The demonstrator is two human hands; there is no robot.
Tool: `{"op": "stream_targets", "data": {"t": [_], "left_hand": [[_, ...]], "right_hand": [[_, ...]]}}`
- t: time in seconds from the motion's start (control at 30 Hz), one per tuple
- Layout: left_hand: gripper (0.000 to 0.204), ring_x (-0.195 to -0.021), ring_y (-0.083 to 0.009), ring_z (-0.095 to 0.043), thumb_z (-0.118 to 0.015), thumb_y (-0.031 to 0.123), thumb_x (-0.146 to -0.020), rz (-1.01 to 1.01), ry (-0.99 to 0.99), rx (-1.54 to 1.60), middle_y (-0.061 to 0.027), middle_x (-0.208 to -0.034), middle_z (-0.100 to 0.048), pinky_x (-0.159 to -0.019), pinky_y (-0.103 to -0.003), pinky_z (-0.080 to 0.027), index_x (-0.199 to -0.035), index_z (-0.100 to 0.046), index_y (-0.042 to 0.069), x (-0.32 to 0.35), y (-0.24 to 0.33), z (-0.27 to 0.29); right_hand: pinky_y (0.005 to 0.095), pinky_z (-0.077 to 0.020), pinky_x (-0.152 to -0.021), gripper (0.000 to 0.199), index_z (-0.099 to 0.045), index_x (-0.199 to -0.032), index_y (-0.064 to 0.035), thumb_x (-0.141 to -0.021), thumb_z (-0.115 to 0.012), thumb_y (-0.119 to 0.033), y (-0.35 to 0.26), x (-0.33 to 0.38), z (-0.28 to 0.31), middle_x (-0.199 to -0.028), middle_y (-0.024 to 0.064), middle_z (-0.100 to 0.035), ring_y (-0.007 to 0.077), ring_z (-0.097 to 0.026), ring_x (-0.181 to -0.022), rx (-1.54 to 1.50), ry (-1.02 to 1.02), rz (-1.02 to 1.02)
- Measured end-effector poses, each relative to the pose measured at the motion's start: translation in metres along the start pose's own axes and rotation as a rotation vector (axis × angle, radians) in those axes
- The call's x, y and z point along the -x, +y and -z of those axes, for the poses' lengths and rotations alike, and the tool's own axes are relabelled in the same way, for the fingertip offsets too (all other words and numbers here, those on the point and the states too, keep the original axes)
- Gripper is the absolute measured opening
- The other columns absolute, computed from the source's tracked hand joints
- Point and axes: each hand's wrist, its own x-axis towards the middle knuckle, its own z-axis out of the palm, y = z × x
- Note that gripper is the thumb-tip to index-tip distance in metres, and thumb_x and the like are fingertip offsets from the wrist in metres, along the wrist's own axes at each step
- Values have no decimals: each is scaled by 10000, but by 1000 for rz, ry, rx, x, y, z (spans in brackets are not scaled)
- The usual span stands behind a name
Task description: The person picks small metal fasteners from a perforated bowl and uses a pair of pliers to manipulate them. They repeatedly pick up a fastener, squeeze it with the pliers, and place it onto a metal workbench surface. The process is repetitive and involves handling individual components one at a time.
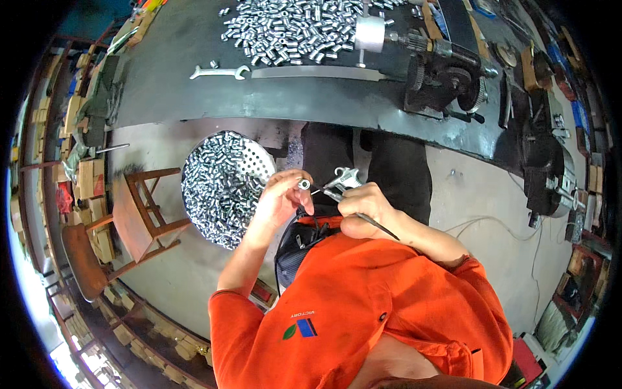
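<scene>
My left hand (280, 194) pinches a small silver metal sleeve (303, 184) between thumb and fingers. My right hand (363, 202) grips a silver air blow gun (343, 180) whose thin nozzle points at the sleeve's end. A thin black hose (379, 227) trails from the gun over my wrist. Both hands are in front of my orange shirt, above my dark trousers. Just left of my left hand sits a round perforated metal basket (259, 162) holding several similar sleeves.
A dark metal workbench (194, 97) runs across the top, with a heap of silver sleeves (291, 29), a wrench (217, 71) and a dark machine (447, 78). A wooden stool (146, 211) stands at left. Shelves of cardboard boxes (84, 188) line the left edge.
</scene>
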Motion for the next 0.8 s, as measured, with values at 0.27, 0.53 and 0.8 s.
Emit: {"op": "stream_targets", "data": {"t": [0.27, 0.53, 0.8], "left_hand": [[322, -557, -243, -610, -531, 241, -905, -3, -13, -40, -129, -604, -579, -543, -360, -535, -912, -571, -78, 0, -5, -15], [140, -722, -172, -620, -604, 39, -842, -136, -33, -567, -96, -835, -619, -682, -296, -527, -948, -592, -53, 3, 8, -32], [134, -771, -173, -622, -592, 11, -844, -157, 0, -513, -88, -893, -613, -709, -288, -515, -965, -583, -44, 1, -2, -33]], "right_hand": [[374, -344, -434, 228, -408, -535, -33, -584, -630, -51, 1, -2, 0, -510, 114, -429, 296, -480, -462, 6, 1, -57], [395, -383, -451, 189, -474, -532, -34, -582, -647, -92, 9, 0, -5, -512, 131, -480, 308, -529, -487, 6, -5, -73], [397, -404, -453, 212, -465, -522, -35, -576, -650, -125, 10, -1, -9, -524, 138, -496, 309, -535, -491, 189, 1, -49]]}}
